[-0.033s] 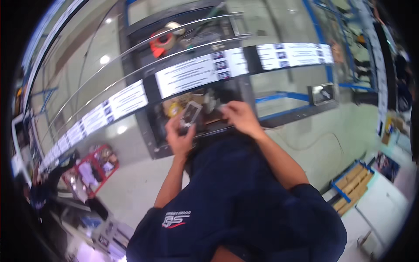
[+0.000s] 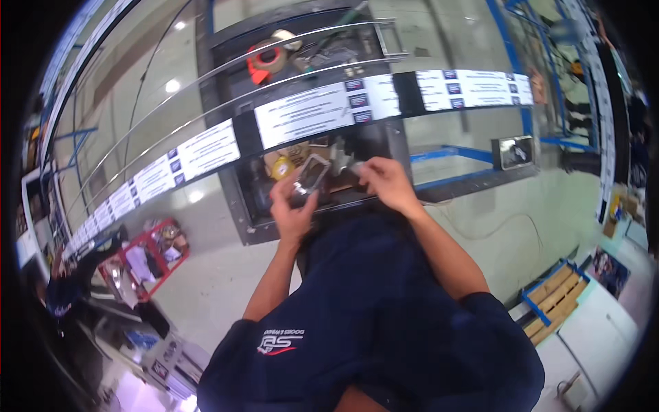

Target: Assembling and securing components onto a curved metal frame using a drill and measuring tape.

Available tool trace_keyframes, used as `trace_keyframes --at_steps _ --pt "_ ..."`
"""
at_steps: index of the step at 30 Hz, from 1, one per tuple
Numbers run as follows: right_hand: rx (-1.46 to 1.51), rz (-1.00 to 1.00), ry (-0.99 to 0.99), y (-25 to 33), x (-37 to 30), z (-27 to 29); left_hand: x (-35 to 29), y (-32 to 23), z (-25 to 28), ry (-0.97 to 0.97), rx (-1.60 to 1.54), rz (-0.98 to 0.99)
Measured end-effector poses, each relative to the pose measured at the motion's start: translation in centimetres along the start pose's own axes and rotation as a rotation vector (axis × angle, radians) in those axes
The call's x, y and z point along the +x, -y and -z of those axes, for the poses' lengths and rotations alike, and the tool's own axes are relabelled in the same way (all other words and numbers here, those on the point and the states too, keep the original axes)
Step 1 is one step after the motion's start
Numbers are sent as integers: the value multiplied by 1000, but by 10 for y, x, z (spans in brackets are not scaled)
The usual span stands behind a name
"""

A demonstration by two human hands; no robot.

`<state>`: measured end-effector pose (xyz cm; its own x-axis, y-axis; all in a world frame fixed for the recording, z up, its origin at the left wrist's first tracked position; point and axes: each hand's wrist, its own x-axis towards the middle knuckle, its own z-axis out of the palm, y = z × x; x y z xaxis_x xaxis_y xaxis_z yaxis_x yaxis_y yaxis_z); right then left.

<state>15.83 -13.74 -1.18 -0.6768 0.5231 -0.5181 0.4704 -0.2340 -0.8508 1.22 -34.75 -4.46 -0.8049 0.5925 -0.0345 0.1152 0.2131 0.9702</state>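
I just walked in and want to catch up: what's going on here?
A person works over a dark tray. The left hand appears to hold a light-rimmed rectangular item; to its right, the right hand seems to pinch a small pale item, too blurred to name. A yellow round item lies in the tray, just beyond the left hand.

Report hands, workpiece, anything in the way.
Left hand at silver-rimmed dark rectangular piece. Right hand pinched, contents unclear. Long black rail with white labels crosses beyond both hands.

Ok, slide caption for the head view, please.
Left hand at a pale-rimmed rectangular object, right hand close by, over a dark tray.
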Motion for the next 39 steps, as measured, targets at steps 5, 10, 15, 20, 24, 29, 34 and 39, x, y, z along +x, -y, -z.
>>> trace_keyframes --at_steps 5,10,15,20,24,29,34,39 --pt "298 -56 79 17 10 -18 4 -8 -10 61 -15 -92" --pt "53 57 133 16 22 -33 2 -20 -6 110 25 -187" --pt "117 -21 208 -6 36 -30 4 -20 0 183 92 -153" --pt "222 -93 166 -6 31 -31 4 -15 8 213 10 91" --pt "258 -95 169 -11 26 -32 1 -3 6 324 -237 412" --pt "150 -81 246 -24 27 -30 -1 1 4 338 -346 462" --pt "-252 159 65 0 14 -40 -2 12 12 370 -190 432" --pt "-548 458 208 -6 19 -36 1 14 20 485 -127 441"
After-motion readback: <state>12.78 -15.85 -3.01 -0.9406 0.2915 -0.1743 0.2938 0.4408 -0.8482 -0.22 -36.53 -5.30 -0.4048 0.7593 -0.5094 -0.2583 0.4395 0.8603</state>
